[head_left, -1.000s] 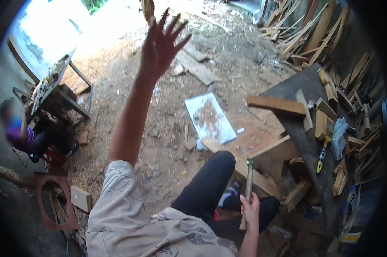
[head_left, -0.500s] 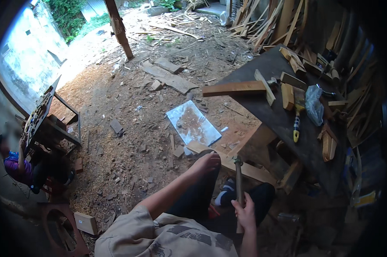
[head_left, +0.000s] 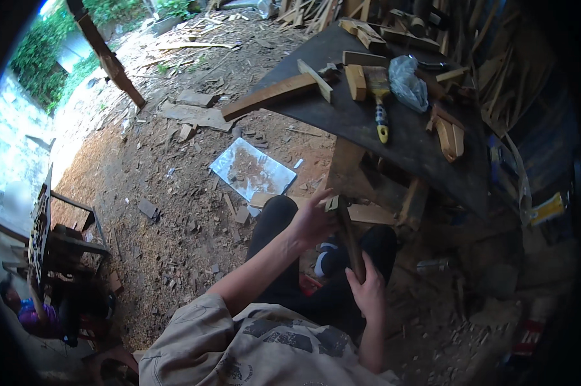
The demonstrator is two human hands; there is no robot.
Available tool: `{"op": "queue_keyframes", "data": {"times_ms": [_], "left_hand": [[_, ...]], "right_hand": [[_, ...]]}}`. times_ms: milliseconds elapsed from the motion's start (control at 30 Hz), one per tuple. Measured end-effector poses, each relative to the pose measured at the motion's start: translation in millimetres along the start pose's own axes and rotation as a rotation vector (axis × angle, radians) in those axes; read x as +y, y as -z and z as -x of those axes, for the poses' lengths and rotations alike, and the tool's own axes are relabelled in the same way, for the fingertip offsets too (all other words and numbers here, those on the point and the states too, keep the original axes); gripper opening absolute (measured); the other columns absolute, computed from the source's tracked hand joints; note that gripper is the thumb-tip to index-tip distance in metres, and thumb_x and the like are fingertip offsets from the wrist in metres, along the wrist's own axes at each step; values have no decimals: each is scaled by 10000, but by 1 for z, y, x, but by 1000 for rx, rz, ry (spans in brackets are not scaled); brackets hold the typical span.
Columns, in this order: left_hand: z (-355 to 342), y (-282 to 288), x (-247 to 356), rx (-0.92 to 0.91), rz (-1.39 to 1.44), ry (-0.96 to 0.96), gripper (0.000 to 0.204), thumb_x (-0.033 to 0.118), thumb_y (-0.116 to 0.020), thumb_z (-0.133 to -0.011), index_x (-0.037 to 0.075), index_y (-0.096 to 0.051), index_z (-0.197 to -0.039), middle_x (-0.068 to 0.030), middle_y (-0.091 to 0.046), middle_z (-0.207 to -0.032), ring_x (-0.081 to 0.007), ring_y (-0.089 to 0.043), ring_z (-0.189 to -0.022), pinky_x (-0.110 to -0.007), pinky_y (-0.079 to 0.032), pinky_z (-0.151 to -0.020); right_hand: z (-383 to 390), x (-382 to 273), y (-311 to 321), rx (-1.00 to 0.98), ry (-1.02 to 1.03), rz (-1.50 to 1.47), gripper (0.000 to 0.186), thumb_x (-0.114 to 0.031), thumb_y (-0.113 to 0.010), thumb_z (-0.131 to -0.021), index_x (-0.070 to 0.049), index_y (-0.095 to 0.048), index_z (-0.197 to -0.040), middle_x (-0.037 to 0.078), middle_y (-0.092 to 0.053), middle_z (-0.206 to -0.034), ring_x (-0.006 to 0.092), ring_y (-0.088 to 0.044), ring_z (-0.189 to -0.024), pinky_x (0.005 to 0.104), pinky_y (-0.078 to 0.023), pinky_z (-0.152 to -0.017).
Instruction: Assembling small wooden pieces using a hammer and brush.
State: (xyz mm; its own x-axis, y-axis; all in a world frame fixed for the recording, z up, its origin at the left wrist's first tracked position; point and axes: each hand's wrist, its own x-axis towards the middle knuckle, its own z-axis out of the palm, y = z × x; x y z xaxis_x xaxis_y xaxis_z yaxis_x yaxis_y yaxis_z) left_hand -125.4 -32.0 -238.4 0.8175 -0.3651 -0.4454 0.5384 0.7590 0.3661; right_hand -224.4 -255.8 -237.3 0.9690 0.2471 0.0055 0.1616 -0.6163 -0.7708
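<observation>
My right hand (head_left: 368, 289) is closed around the lower part of a long, narrow wooden piece (head_left: 350, 239), which slants up and away over my lap. A small greenish-yellow patch shows at its far end; I cannot make out what it is. My left hand (head_left: 313, 220) is beside that end, fingers stretched out and apart. Whether its fingertips touch the piece is unclear. Both of my knees are bent beneath my hands.
A dark table (head_left: 303, 90) at the right holds a paintbrush (head_left: 381, 116), wood blocks and a clear plastic bag (head_left: 407, 83). A white sheet (head_left: 274, 179) lies on the chip-strewn ground. Another person (head_left: 36, 315) sits at a workbench (head_left: 97, 222) at the far left.
My left hand has left my knee and moved right to the far end of the wooden piece. My right hand keeps hold, with the piece tilted more. The view has swung right.
</observation>
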Motion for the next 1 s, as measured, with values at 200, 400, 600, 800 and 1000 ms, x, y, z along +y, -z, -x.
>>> {"op": "queue_keyframes", "data": {"times_ms": [200,400,600,800,1000], "left_hand": [[15,-13,-6,-79,55,-21,875,594,-473,-1005,-75,-312,-1546,-288,-427,-1528,-362,-422,-1428,-443,-286,-1250],[16,-11,11,-123,-28,-97,641,472,-454,-1056,-7,-474,-1481,-125,-580,-1442,-251,-579,-1271,-408,-432,-1116],[7,10,16,-151,25,-75,477,369,-502,-1058,22,-570,-1378,-75,-692,-1214,-222,-652,-1016,-368,-506,-930],[24,19,19,-117,14,-108,442,351,-532,-1048,25,-593,-1339,-71,-687,-1155,-212,-632,-959,-355,-497,-901],[42,44,38,-45,46,-204,388,343,-504,-1064,49,-621,-1289,-29,-717,-1094,-177,-655,-917,-342,-519,-888]], "right_hand": [[22,22,7,88,-149,-82,530,-223,-714,-965,-18,-532,-1419,258,-661,-1271,440,-633,-1194,461,-515,-982],[42,29,18,435,117,11,518,-195,-735,-952,-42,-550,-1410,218,-707,-1122,401,-716,-1024,464,-574,-829],[22,3,84,792,303,301,496,-125,-715,-970,-25,-558,-1430,179,-658,-1269,355,-666,-1085,448,-540,-905],[-4,-35,176,814,123,577,494,-106,-719,-943,-183,-620,-1420,133,-656,-1178,335,-661,-1076,439,-536,-882],[-5,-57,219,649,-122,730,574,-133,-704,-942,-366,-593,-1454,69,-664,-1217,289,-671,-1129,424,-571,-913]]}}
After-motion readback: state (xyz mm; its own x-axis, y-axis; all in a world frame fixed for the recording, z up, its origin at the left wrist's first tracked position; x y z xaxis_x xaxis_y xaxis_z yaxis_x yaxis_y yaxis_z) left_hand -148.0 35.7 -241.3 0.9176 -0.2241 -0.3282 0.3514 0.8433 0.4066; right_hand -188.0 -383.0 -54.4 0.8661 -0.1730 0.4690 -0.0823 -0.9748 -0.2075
